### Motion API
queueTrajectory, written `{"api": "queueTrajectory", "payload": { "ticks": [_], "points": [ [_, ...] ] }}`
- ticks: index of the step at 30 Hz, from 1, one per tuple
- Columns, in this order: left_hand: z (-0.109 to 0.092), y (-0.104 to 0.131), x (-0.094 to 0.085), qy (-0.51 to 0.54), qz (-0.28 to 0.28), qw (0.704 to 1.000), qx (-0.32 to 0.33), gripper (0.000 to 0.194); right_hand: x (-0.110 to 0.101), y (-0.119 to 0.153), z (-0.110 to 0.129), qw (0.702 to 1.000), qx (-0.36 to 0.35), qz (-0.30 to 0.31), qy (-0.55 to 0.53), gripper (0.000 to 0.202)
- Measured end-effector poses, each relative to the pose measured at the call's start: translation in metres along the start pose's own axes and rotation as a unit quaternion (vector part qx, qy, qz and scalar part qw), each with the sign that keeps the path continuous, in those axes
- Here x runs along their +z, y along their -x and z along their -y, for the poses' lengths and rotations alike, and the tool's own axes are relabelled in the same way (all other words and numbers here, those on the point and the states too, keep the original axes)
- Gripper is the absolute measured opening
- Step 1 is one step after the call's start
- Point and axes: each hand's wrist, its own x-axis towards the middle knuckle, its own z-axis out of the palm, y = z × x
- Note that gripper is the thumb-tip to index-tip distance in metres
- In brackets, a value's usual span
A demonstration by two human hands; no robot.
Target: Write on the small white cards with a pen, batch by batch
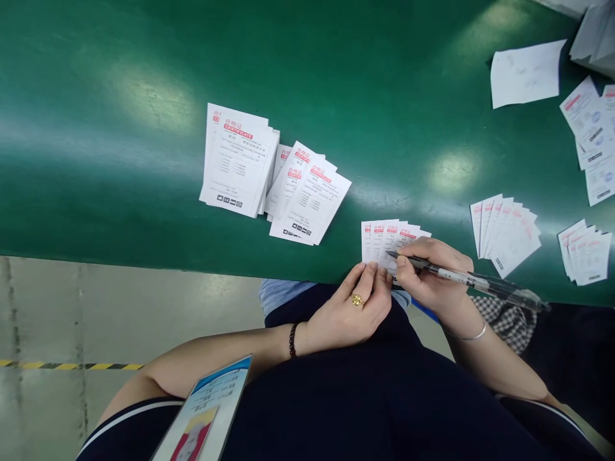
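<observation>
A fan of several white certificate cards [379, 238] with red headings lies at the front edge of the green table [158, 160]. My left hand [358, 307], wearing a gold ring, presses its fingertips on the lower edge of the cards, fingers together. In my right hand [435, 272] is a black and clear pen [461, 277], its tip over the middle of the fanned cards. The right hand's fingers wrap round the barrel near the tip. My fingers partly hide the cards on the right.
To the left lie a thick certificate stack [235, 166] and a looser pile [312, 202]. Two fanned sets [509, 234] [586, 253], more cards [593, 141] and a blank-looking sheet [526, 73] are at the right. A badge [206, 410] hangs at my chest.
</observation>
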Motion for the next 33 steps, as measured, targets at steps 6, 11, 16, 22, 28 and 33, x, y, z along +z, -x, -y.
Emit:
{"api": "queueTrajectory", "payload": {
  "ticks": [6, 11, 16, 22, 28, 33],
  "points": [
    [0.0005, -0.0015, -0.0008, -0.015, 0.003, 1.0, 0.004, 0.028, -0.0007, -0.0019, 0.0013, 1.0, -0.014, 0.006, 0.009, 0.011],
    [0.0001, -0.0013, -0.0002, -0.012, 0.002, 1.0, 0.006, 0.028, 0.0004, -0.0006, 0.0006, 1.0, -0.013, 0.005, 0.01, 0.011],
    [-0.0008, -0.0008, 0.0015, -0.016, -0.014, 1.0, -0.004, 0.026, 0.0014, 0.0004, -0.0001, 1.0, -0.011, 0.009, 0.024, 0.009],
    [0.0, -0.0012, 0.0002, -0.007, -0.01, 1.0, -0.006, 0.028, 0.0002, -0.0018, 0.0019, 1.0, -0.016, 0.008, 0.023, 0.01],
    [0.0002, -0.0018, -0.0012, -0.007, -0.005, 1.0, -0.006, 0.028, 0.0015, -0.0002, 0.0, 1.0, -0.014, 0.005, 0.018, 0.01],
    [-0.0004, -0.0012, 0.0004, -0.005, -0.012, 1.0, -0.01, 0.029, -0.0006, 0.0029, -0.0027, 1.0, 0.008, 0.01, -0.009, 0.011]
  ]
}}
